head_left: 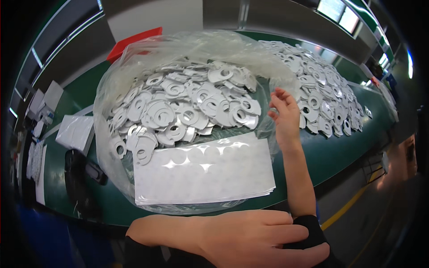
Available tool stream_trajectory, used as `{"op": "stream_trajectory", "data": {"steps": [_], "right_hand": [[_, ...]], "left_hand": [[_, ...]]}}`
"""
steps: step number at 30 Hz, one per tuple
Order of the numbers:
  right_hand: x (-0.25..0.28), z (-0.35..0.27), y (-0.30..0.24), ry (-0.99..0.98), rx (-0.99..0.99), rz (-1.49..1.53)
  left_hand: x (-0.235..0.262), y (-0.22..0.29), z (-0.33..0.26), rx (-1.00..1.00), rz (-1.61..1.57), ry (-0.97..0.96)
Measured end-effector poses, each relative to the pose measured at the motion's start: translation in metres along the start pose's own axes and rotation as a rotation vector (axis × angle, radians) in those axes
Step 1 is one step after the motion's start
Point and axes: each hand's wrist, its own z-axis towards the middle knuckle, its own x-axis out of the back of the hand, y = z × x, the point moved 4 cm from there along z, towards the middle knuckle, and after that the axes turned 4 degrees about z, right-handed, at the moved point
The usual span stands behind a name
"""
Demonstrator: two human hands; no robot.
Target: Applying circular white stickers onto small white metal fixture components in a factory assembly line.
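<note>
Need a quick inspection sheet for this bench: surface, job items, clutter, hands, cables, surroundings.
Surface: green bench top, long, curving away to the right.
Job's things: clear plastic bag holding flat silvery metal plates with round holes; stack of glossy white sheets lying at the bag's front; a second loose heap of plates on the bench beyond.
Clutter: red tray behind the bag; white sheets and a black object at the left.
Hands: right hand open, raised at the bag's right edge; left hand resting on the right forearm's dark sleeve.
Cables: nothing seen.
Surroundings: yellow floor line at the right.

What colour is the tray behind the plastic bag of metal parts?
Red tray, best seen in the head view, top left.
</note>
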Motion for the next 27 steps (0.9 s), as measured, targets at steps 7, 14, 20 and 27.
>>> {"op": "stream_trajectory", "data": {"steps": [7, 14, 20, 27], "right_hand": [[-0.018, -0.011, 0.0, -0.28, 0.058, -0.277], [-0.066, -0.069, 0.013, -1.209, -0.125, -0.95], [-0.054, -0.072, 0.019, -1.077, 0.163, -0.996], [-0.057, -0.071, 0.024, -1.166, 0.02, -1.037]], "left_hand": [[0.014, 0.005, -0.01, -0.699, 0.381, 0.256], [0.01, 0.011, -0.025, -0.49, 0.577, 0.189], [0.103, -0.102, -0.045, 0.277, 1.164, 0.42], [0.162, -0.163, -0.107, 0.566, 1.528, 0.513]]}}
